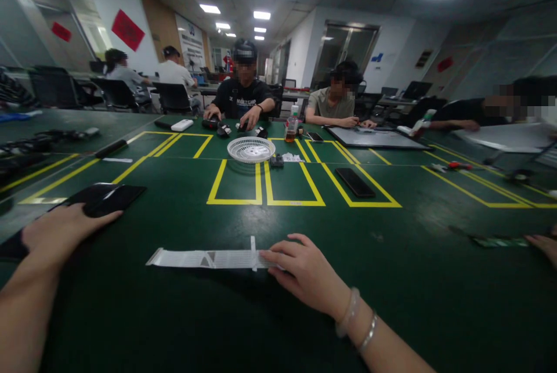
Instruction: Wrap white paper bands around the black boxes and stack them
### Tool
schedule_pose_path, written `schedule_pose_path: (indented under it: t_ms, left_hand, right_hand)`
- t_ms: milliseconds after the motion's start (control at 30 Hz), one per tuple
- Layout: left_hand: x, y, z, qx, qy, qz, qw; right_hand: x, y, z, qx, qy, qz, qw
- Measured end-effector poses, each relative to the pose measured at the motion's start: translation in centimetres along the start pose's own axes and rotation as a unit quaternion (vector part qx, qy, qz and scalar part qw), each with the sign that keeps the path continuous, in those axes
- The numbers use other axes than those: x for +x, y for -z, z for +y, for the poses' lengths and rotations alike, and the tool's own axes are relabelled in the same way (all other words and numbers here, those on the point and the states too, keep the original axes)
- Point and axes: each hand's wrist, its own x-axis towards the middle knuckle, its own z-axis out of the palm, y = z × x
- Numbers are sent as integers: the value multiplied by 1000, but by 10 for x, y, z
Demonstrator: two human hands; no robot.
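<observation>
A long pale flat strip (187,259) lies across the near part of the green table (174,315), with a narrow upright white piece crossing it near its right part. My right hand (304,271) rests over the strip's right end, fingers stretched forward and slightly apart; its fingertips cover that end. On the left, my left hand (65,231) lies spread on a black flat item (115,198), thumb pointing right. Part of the black item is hidden under the hand. Bracelets circle my right wrist.
Beyond the strip are yellow tape outlines, a black phone (354,182), a white round basket (251,150), a bottle (291,125) and a large dark board (378,137). Several people sit around the table. At the right edge, another person's hand (543,248) touches a green strip (500,241).
</observation>
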Motion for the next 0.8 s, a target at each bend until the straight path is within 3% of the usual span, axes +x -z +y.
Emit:
schedule_pose_path:
  t_ms: [67, 133, 267, 433, 500, 567, 633, 800]
  left_hand:
    - [1, -1, 10, 61, 124, 37, 990]
    - [3, -1, 31, 87, 134, 27, 987]
    - [6, -2, 97, 92, 24, -36, 995]
    - [-18, -19, 180, 65, -170, -70, 981]
    - [-34, -28, 206, 31, -247, -83, 965]
    - [-49, -35, 227, 2, -313, -83, 946]
    - [-61, -39, 242, -14, -360, -81, 929]
    - [-75, -46, 257, -28, -400, -78, 913]
  right_hand:
    - [0, 1, 4, 47, -17, 49, 998]
    - [0, 2, 10, 117, -46, 119, 985]
    - [2, 2, 22, 277, -159, 268, 909]
    - [5, 3, 32, 442, -269, 438, 735]
    - [5, 5, 35, 497, -294, 472, 666]
    - [4, 8, 37, 536, -315, 482, 617]
    - [3, 9, 39, 559, -326, 477, 595]
    - [2, 7, 40, 579, -323, 460, 591]
